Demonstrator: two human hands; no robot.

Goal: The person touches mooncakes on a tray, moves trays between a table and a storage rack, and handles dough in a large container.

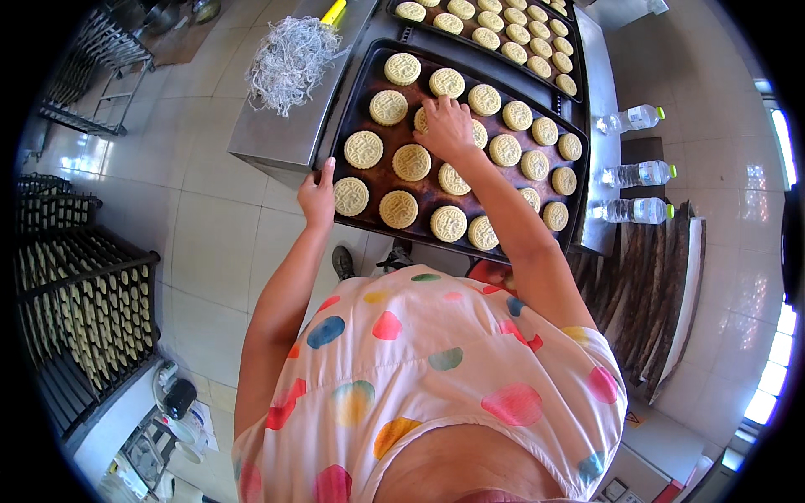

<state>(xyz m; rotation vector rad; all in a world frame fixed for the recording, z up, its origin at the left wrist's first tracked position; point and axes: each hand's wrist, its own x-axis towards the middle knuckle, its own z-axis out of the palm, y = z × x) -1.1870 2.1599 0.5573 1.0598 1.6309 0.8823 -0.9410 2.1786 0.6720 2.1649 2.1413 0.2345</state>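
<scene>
A dark baking tray [381,77] holds several rows of round, pale mooncakes with patterned tops, such as the mooncake [364,149] near its left side. My left hand [317,197] is closed on the tray's left edge, its thumb up along the rim; the fingers are partly hidden. Over the middle of the tray, my right hand [449,130] has its fingers and thumb around one mooncake [421,120], which it partly covers. My right forearm passes above the cakes nearest me.
A second tray [470,38] of mooncakes lies beyond, on the metal table [285,138]. Silvery shreds [292,63] with a yellow handle lie at the left. Three bottles [637,174] line the right edge. A rack [84,293] of filled trays stands left.
</scene>
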